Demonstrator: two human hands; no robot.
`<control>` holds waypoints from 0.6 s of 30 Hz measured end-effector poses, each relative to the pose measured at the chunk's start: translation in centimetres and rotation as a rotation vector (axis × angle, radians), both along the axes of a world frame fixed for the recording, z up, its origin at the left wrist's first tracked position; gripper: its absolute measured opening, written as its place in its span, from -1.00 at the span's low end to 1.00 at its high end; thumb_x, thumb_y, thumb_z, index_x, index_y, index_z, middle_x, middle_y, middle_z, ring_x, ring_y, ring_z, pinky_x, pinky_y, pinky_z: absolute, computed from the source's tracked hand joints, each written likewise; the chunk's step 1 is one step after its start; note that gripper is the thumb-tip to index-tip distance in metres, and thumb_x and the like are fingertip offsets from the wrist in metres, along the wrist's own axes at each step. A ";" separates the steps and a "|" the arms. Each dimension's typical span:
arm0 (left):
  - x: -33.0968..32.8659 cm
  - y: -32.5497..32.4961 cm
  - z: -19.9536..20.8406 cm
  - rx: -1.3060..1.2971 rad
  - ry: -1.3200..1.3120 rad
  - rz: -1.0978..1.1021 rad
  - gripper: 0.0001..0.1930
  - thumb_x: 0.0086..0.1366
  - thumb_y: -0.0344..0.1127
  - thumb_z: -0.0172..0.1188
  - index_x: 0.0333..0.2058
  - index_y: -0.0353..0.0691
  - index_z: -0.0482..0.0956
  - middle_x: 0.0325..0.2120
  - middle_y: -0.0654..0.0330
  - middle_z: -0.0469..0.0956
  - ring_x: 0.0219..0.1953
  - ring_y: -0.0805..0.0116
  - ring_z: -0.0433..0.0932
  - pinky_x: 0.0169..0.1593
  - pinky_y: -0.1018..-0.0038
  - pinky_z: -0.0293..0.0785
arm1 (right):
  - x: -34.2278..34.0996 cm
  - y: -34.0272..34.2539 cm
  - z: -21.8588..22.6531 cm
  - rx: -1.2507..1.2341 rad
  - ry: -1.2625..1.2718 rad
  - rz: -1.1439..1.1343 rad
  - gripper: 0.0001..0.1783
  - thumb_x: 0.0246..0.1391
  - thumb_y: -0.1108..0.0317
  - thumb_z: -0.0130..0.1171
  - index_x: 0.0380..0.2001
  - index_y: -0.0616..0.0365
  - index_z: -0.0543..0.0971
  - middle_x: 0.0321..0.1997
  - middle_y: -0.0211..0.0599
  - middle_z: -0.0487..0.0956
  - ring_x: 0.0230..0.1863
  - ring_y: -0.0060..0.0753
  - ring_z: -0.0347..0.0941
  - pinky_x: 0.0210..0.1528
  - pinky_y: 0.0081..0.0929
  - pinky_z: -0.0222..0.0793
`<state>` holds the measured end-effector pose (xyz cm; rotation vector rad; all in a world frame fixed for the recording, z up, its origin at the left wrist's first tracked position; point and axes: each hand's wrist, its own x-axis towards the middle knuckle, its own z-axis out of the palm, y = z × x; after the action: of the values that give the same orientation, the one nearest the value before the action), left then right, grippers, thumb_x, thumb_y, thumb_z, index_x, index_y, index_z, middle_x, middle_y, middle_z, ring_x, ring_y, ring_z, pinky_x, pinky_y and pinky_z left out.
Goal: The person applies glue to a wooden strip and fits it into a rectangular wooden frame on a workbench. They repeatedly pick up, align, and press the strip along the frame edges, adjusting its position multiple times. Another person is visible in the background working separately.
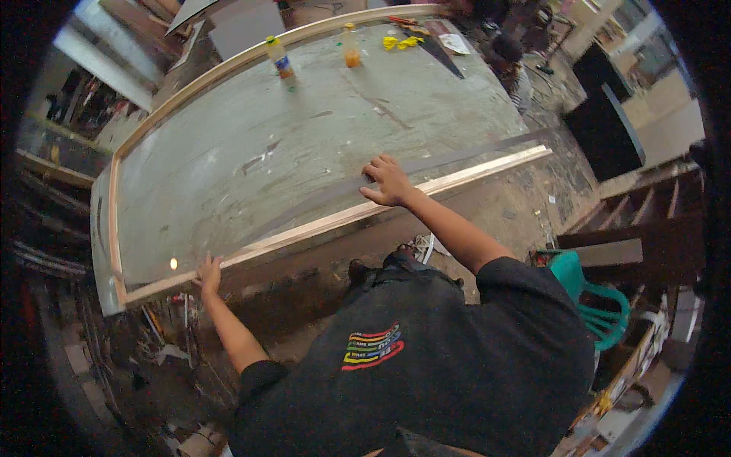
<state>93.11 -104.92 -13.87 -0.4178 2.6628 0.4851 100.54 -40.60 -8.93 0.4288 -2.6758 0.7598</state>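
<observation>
A long pale wooden strip point(464, 175) runs along the near edge of a large grey-green tabletop point(228, 175). My left hand point(208, 276) is closed over this wood near its left corner, fingers on the top side. Beside the wood, a long, thin, dark grey strip point(480, 154) bows slightly across the tabletop. My right hand point(388, 181) grips the grey strip around its middle, thumb toward me and fingers curled on the far side. Toward the left hand the grey strip narrows against the wood; its left end is hard to make out.
Pale wooden edging point(116, 190) follows the table's left and far sides. Two bottles with orange liquid point(351, 53) point(282, 65), yellow gloves point(401, 43) and a handsaw point(442, 57) are at the far side. Another person point(509, 65) is beyond the right corner. A green plastic chair point(586, 297) stands right.
</observation>
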 end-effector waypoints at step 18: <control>-3.8 9.8 0.2 -0.341 0.088 0.156 -0.13 0.21 0.20 0.31 0.42 -0.01 0.26 0.39 -0.08 0.27 0.48 -0.08 0.11 0.52 -0.16 -0.40 | 0.2 -2.0 -6.7 0.029 -0.206 -0.156 -0.63 0.13 0.05 0.38 -0.50 0.15 0.65 -0.38 -0.15 0.57 -0.25 0.02 0.48 -0.16 -0.07 0.34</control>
<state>89.29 -95.12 -13.67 -0.7236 2.8163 0.0903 100.73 -42.56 -15.59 0.1530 -2.8727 0.7562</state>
